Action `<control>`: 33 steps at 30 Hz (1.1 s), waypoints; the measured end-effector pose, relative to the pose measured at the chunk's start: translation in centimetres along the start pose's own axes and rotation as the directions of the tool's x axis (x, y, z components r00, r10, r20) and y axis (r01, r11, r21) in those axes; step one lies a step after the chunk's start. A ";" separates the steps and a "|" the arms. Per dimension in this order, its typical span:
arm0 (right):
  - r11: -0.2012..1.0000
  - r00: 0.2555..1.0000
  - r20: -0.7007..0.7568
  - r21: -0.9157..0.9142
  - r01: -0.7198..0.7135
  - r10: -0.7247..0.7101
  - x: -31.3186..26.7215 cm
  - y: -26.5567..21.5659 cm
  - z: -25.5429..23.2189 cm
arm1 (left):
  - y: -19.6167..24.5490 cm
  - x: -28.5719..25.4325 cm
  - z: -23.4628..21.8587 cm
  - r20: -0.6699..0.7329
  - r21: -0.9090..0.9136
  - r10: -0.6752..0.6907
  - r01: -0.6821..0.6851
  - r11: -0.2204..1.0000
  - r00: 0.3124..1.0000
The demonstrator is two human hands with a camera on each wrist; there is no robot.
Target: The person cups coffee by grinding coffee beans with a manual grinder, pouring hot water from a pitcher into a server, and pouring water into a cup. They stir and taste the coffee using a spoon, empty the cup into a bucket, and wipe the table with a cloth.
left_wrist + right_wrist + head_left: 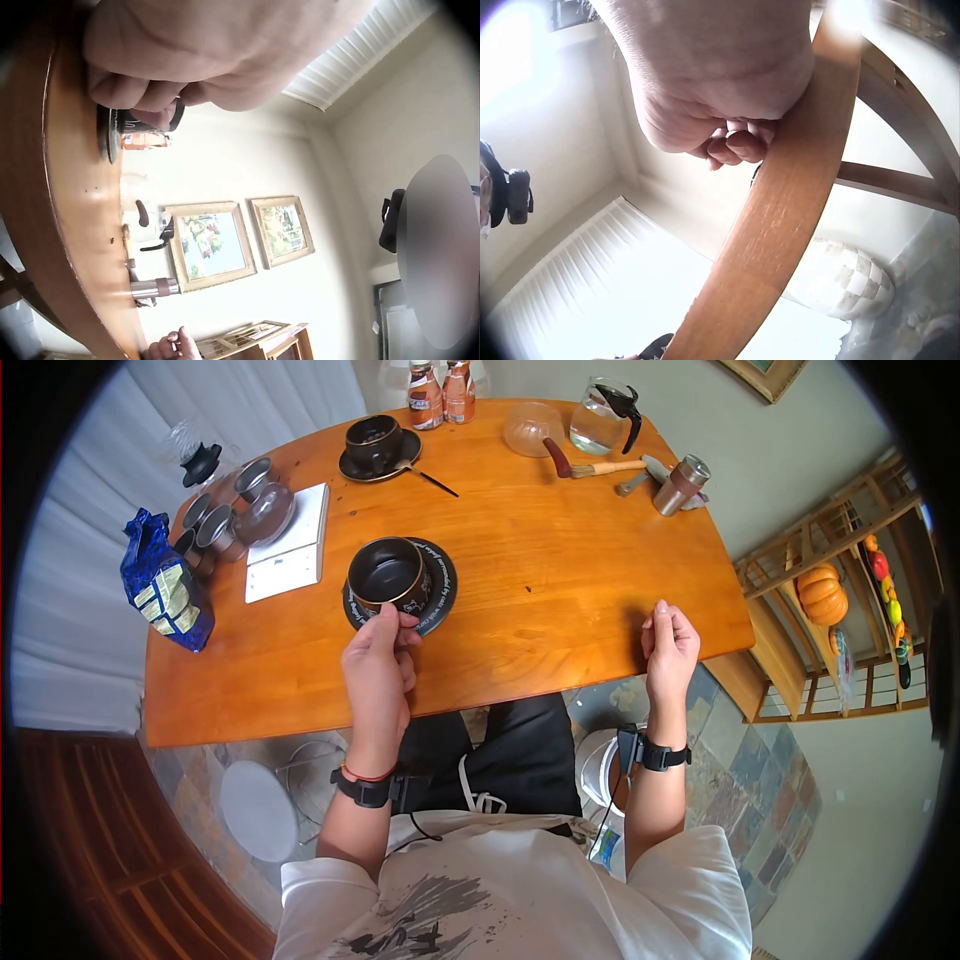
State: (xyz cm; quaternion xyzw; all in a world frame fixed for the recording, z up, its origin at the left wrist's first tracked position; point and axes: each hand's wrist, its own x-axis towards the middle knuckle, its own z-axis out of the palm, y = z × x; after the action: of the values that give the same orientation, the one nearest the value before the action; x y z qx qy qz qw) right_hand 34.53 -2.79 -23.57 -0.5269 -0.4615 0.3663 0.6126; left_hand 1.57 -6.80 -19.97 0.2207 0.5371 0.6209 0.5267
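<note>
A black cup [386,572] with white drawings stands on a black saucer [440,585] with white lettering round its rim. At the cup's near side my left hand [378,660] pinches it with thumb and fingers, which cover the spot where a handle would sit. In the left wrist view the curled fingers overlap the cup [177,116] above the saucer [112,136]. My right hand [670,645] rests at the table's right front edge, fingers loosely curled, with nothing in it.
Behind stand another black cup [372,442] on a saucer, a spoon [430,478] and two bottles [425,398]. Left are a blue bag [165,580], a glass pot [268,515] and a white tray [300,550]. A glass jug [597,425], brush [605,468] and metal grinder [682,486] lie back right.
</note>
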 end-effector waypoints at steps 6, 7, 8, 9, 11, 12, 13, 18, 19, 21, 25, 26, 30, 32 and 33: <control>1.000 1.000 0.020 0.007 0.019 -0.019 0.0 0.0 0.0 | 0.8 -0.3 -0.2 0.060 0.118 -0.054 0.047 0.992 0.997; 1.000 1.000 0.018 0.002 0.018 -0.018 0.1 0.1 0.0 | 0.8 -0.3 -0.3 0.055 0.111 -0.052 0.046 0.993 0.997; 1.000 0.999 0.026 -0.001 0.019 -0.019 0.1 0.1 0.1 | 0.8 -0.2 -0.3 0.051 0.145 -0.050 0.042 0.989 0.997; 0.999 0.999 0.022 -0.012 0.030 -0.030 0.2 0.2 0.1 | 0.7 -0.1 -0.4 0.049 0.178 -0.047 0.038 0.983 0.998; 0.999 0.999 0.022 -0.026 0.046 -0.045 0.2 0.2 0.2 | 0.6 0.2 -0.5 0.056 0.182 -0.058 0.047 0.982 0.997; 0.999 0.999 0.023 -0.021 0.046 -0.045 0.2 0.3 0.3 | 0.5 0.4 -0.6 0.067 0.191 -0.069 0.055 0.980 0.995; 0.999 0.999 0.022 -0.017 0.047 -0.046 0.2 0.3 0.3 | 0.4 0.4 -0.7 0.071 0.186 -0.068 0.054 0.981 0.995; 0.997 0.998 -0.004 -0.044 -0.057 0.057 0.1 -0.9 1.3 | 0.6 -0.3 -1.7 -0.035 0.176 0.011 -0.004 0.984 0.999; 0.997 0.997 0.034 -0.019 -0.075 0.075 -0.1 -1.3 2.2 | 1.5 -0.9 -2.3 -0.049 0.161 0.043 -0.035 0.986 0.998; 0.993 0.979 0.169 0.014 -0.120 0.115 -1.4 -2.2 4.7 | 0.9 -0.3 -4.6 -0.047 0.175 0.181 -0.170 0.970 0.982; 0.958 0.810 0.544 0.043 -0.285 0.217 -4.1 -3.9 11.2 | 0.4 1.8 -10.8 -0.084 0.268 0.376 -0.343 0.901 0.923; 0.933 0.761 0.585 0.022 -0.360 0.280 -4.6 -4.8 13.0 | 0.8 2.0 -11.5 -0.086 0.246 0.366 -0.337 0.909 0.927; 0.857 0.605 0.714 0.015 -0.515 0.351 -4.7 -5.8 17.9 | 1.6 1.6 -12.5 0.019 0.019 0.268 -0.268 0.963 0.963; 0.832 0.546 0.759 0.009 -0.555 0.356 -5.0 -5.4 19.5 | 1.2 1.4 -12.6 0.051 -0.014 0.283 -0.282 0.959 0.958; 0.822 0.533 0.758 -0.005 -0.570 0.374 -5.1 -4.9 20.1 | 1.0 1.2 -12.6 0.048 0.027 0.297 -0.298 0.954 0.954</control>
State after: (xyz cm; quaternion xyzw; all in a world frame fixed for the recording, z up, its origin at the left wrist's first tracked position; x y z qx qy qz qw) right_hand 13.68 -2.30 -19.24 -0.3613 -0.4564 0.7510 0.3118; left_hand -9.82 -11.01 -23.52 0.3211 0.4966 0.6790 0.4349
